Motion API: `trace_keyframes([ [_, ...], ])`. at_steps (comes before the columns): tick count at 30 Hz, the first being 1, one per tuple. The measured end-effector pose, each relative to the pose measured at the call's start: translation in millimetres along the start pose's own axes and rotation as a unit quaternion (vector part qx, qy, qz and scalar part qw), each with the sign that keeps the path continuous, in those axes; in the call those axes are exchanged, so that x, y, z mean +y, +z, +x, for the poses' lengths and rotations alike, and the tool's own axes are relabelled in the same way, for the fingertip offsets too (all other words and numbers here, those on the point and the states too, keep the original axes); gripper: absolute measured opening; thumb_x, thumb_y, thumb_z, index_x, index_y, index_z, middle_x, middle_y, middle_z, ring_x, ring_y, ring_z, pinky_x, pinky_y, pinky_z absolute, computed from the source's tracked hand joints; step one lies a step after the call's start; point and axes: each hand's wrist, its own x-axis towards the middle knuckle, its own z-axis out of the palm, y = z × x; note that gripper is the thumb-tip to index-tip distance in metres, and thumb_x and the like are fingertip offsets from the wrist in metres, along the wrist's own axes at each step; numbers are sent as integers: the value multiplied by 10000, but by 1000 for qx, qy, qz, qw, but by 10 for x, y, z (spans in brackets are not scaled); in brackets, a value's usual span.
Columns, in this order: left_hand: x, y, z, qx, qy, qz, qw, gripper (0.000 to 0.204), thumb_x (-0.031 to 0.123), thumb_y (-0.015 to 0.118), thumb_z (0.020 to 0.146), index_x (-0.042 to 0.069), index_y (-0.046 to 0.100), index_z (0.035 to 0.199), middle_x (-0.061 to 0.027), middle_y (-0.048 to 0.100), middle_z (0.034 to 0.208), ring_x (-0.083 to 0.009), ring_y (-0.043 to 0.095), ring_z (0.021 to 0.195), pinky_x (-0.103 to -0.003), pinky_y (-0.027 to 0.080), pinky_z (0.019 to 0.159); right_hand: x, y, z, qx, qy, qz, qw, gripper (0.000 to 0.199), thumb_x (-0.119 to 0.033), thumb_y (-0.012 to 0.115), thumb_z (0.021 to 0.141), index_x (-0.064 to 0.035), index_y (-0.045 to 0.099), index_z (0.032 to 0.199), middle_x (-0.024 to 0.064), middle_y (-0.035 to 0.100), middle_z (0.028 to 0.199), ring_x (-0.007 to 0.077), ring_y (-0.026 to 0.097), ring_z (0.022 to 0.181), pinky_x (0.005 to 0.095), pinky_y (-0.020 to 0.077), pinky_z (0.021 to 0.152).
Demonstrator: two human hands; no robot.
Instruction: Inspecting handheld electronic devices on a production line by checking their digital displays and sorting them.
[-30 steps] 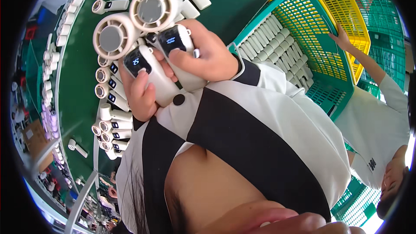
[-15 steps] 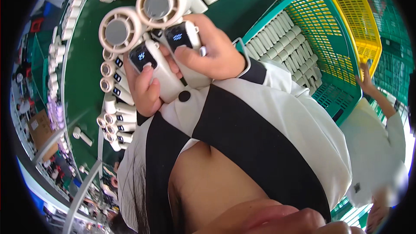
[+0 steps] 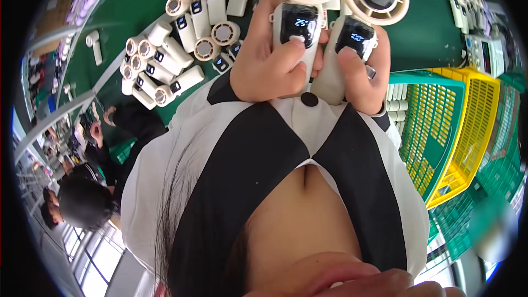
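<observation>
I hold two cream handheld fans upright in front of my chest, side by side. My left hand (image 3: pixel 267 69) is shut on the left fan (image 3: pixel 300 27), thumb just below its lit dark display. My right hand (image 3: pixel 366 74) is shut on the right fan (image 3: pixel 352 41), thumb resting on its lit display. Both round fan heads stand above my fingers at the top edge, over the green table (image 3: pixel 137 0). My black-and-white top fills the middle of the view.
Several more cream fans (image 3: pixel 181 22) lie in a heap on the table to the left of my hands. A green crate (image 3: pixel 423 132) and a yellow crate (image 3: pixel 476 126) stand at the right. Other people (image 3: pixel 88 203) are at lower left.
The view has swung, so my hands and both fans now sit at top centre and the crates at the right. Both hands keep their hold on the fans.
</observation>
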Motion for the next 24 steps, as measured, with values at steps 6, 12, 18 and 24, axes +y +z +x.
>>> trace_keyframes([
  [6, 0, 10, -67, 43, -14, 42, 998, 523, -79, 295, 663, 18, 237, 1174, -166, 526, 868, -189, 501, 608, -253, 432, 536, -53, 93, 13, 5, 15, 42, 999, 383, -3, 458, 737, 19, 352, 1104, 181, 532, 870, 202, 503, 587, 294, 455, 558],
  [12, 11, 50, -109, 53, -22, 15, 998, 640, -68, 263, 623, 29, 212, 1254, -180, 530, 928, -235, 502, 630, -292, 415, 580, -66, 76, 33, -9, 43, 36, 998, 399, -21, 465, 739, 8, 340, 1117, 193, 528, 875, 209, 505, 592, 299, 455, 548],
  [18, -18, 50, -155, 77, -22, 20, 997, 630, -66, 261, 628, 33, 218, 1249, -175, 531, 919, -235, 500, 635, -292, 412, 583, -63, 110, 5, -1, 59, 53, 997, 419, -23, 464, 736, -1, 332, 1133, 200, 527, 882, 215, 505, 598, 303, 454, 546],
  [24, -12, -2, -195, 75, -19, 33, 996, 625, -66, 262, 630, 34, 215, 1245, -170, 527, 917, -229, 498, 639, -288, 410, 587, -8, 156, -17, 18, 81, 65, 994, 428, -22, 461, 735, -7, 330, 1142, 200, 527, 885, 221, 505, 602, 305, 453, 548],
])
